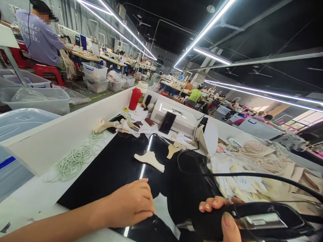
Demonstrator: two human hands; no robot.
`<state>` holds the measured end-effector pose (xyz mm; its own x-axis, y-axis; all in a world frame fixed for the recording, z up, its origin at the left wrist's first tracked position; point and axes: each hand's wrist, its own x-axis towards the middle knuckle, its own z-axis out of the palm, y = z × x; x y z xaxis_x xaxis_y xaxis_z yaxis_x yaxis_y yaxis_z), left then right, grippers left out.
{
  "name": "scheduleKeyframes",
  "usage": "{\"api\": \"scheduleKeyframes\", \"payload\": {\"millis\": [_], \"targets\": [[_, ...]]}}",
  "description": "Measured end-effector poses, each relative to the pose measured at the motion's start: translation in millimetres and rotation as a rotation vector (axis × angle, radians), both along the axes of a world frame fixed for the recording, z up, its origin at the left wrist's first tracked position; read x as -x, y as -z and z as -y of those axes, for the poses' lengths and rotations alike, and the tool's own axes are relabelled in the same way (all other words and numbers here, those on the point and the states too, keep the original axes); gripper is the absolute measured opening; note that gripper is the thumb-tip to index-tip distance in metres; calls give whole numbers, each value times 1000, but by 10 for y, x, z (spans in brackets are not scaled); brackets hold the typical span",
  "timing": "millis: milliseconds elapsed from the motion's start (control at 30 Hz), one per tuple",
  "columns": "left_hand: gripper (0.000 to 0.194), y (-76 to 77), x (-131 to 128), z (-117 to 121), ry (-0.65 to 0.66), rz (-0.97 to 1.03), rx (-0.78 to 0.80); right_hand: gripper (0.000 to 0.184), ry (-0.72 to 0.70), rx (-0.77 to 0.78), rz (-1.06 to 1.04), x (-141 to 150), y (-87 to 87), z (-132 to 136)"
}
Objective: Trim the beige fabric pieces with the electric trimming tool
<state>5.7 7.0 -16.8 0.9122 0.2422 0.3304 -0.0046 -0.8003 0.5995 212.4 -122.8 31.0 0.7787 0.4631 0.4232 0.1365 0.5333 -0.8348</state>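
My left hand [131,203] rests knuckles-up on a glossy black mat [113,168], its fingers curled under so I cannot see what they press or hold. My right hand [222,218] is wrapped round the handle of a black corded tool [264,220] with a metal plate, low at the front right. A cream cut piece [149,159] lies on the mat beyond my left hand, and a tan one [174,148] sits further back. The tool's black cable [252,175] loops over a clear bag of cream pieces [242,178].
A white-walled table [75,127] holds a coil of pale elastic bands [78,156], a red cup [135,98], a white machine box [174,117] with a phone [167,122] leaning on it. Plastic bins [35,99] stand left. A seated person [40,33] works far left; others sit farther back.
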Motion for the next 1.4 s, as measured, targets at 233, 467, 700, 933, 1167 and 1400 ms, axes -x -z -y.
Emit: {"api": "scheduleKeyframes", "payload": {"millis": [233, 467, 700, 933, 1167, 1400], "targets": [[19, 14, -14, 51, 77, 45, 44, 37, 6, -46, -11, 78, -52, -88], [21, 39, -11, -19, 51, -62, -7, 34, -95, -72, 41, 361, 39, -218], [20, 8, -12, -5, 60, -102, -36, 33, -99, -89, 74, 397, 64, -246], [18, 25, -11, -14, 58, -59, -40, 31, -87, -78, 84, 430, 64, -245], [17, 45, -40, 46, 8, 11, -38, 32, -56, -30, 78, 288, 84, -244], [34, 75, -16, 42, 95, -85, 127, 36, -121, -66, 21, 423, 13, -175]]}}
